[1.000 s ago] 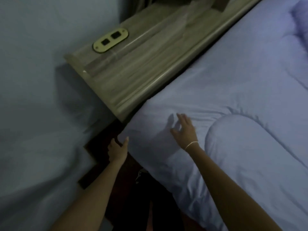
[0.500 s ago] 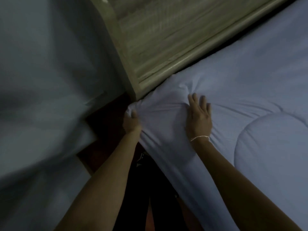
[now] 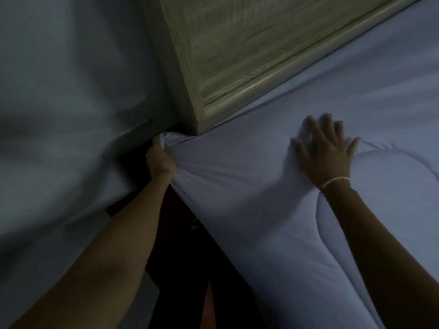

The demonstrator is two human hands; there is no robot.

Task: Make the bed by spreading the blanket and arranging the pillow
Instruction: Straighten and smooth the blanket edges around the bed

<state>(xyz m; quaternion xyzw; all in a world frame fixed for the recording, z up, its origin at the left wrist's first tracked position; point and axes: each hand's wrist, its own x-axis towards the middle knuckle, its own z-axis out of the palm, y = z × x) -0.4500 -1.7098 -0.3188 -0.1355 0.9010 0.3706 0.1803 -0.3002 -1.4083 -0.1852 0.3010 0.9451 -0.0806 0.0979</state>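
A pale lilac quilted blanket (image 3: pixel 273 210) covers the bed from the centre to the right edge of the view. My left hand (image 3: pixel 160 159) is clenched on the blanket's corner, bunched right below the corner of the wooden headboard (image 3: pixel 237 55). The cloth is stretched taut from that fist toward the right. My right hand (image 3: pixel 326 150) lies flat on the blanket with fingers spread, beside a padded quilted bulge (image 3: pixel 384 191). A thin pale band sits on my right wrist. No pillow is in view.
A pale wall (image 3: pixel 66 103) fills the left side, close to the bed. A narrow dark gap of floor (image 3: pixel 180 269) runs between wall and bed, where my legs stand. The headboard closes off the top.
My left hand went from open beside the corner to clenched on it and pulled it up toward the headboard corner. My right hand slid right across the blanket with fingers spread.
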